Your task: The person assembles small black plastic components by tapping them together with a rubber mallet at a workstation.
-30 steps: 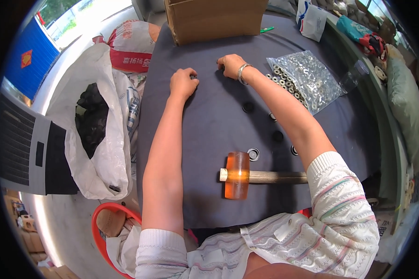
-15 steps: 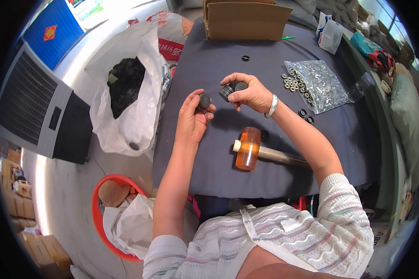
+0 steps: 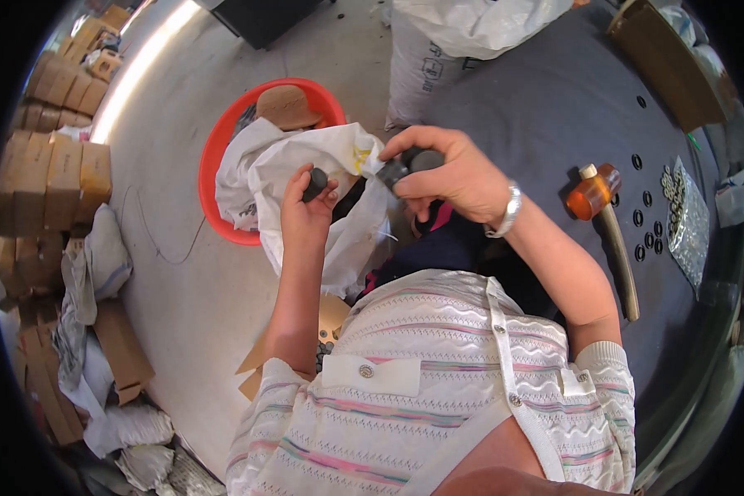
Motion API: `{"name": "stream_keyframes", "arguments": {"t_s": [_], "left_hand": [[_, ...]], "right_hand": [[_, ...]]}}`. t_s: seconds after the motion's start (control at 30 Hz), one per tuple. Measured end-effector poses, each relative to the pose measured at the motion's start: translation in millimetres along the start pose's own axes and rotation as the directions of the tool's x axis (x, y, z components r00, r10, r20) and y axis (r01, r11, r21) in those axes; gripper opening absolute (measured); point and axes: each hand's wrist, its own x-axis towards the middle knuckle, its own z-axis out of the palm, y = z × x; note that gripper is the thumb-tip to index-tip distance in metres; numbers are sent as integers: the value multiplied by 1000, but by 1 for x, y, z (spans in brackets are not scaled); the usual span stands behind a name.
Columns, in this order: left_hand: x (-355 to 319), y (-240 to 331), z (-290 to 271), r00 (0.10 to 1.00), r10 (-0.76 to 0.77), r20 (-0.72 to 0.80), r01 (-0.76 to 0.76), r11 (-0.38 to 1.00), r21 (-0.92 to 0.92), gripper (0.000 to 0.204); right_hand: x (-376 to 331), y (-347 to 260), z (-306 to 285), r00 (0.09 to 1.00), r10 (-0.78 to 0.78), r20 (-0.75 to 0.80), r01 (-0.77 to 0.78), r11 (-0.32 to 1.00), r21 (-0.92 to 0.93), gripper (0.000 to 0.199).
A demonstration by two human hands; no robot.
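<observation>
My left hand (image 3: 308, 217) is closed around a black disc-like piece (image 3: 315, 183), its flat round face showing between thumb and fingers. Across from it, my right hand (image 3: 469, 178) grips several similar black round pieces (image 3: 426, 160), some stacked edge to edge. The hands are apart. Below them is a white plastic sack (image 3: 260, 178) with its mouth open and something dark inside, resting partly in a red tub (image 3: 212, 178). Whether any pieces touch the sack cannot be seen.
The dark cloth-covered table (image 3: 529, 107) on the right holds an amber-headed mallet (image 3: 591, 196), several black rings (image 3: 638, 218) and a clear bag of small metal rings (image 3: 688, 236). A brown hat (image 3: 288, 107) lies in the tub. Cartons (image 3: 54, 178) are stacked at left.
The view has turned left and down. Both hands have moved from over the table to above the white sack and red tub, still holding the black pieces.
</observation>
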Motion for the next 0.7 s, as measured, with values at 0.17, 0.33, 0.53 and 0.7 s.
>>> {"name": "stream_keyframes", "arguments": {"t_s": [0.17, 0.33, 0.53, 0.7], "left_hand": [[-20, 9, -53, 908, 26, -418, 94, 960, 264, 41], [-23, -6, -113, 931, 145, -334, 195, 576, 794, 58], [-19, -41, -107, 997, -29, -66, 72, 472, 879, 46], [-10, -45, -12, 976, -12, 216, -212, -251, 944, 49]], "right_hand": [[69, 67, 52, 984, 167, 67, -164, 986, -42, 47], [83, 86, 63, 987, 149, 64, -64, 719, -692, 70], [46, 87, 28, 980, -87, 178, 194, 610, -769, 54], [-34, 61, -9, 959, -281, -44, 173, 698, -695, 43]]}}
